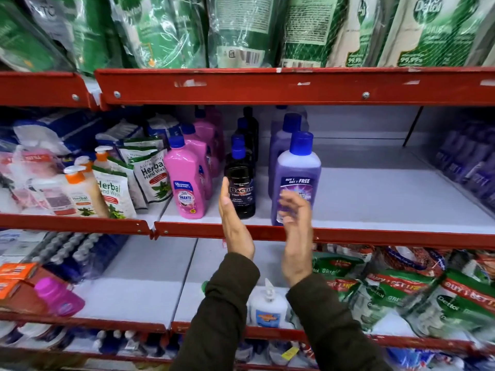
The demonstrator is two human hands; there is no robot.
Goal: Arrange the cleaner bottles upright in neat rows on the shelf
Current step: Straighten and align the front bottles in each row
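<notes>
Cleaner bottles stand upright in three rows on the middle shelf (375, 199): a pink row led by a pink bottle (184, 180), a dark row led by a black bottle (240, 183), and a purple row led by a purple bottle (296, 180), all with blue caps and running back toward the shelf wall; both hands are empty, each grip open with flat fingers; the left hand (234, 223) is raised just in front of the black bottle, the right hand (296, 231) is blurred in front of the purple bottle's label, and I cannot tell whether either touches a bottle; the risk, as I judge it, is a domino fall: the bottles are tall and narrow and stand close in file, so a push high on the front one could tip it back into those behind, or a sleeve drawn away could drag it over the red lip (375, 235) to the shelf below; the purple front bottle sits right at that lip; readable writing: "SHAKTI" on the pink label, "BACTIN" and what looks like "Floor Cleaner" on the black, "BUY 1 GET 1 FREE" on the purple; "Herbal Hand Wash" on the pouches (115, 194) at left; "Dettol" and "99.99%" on the green packs (428, 30) above.
</notes>
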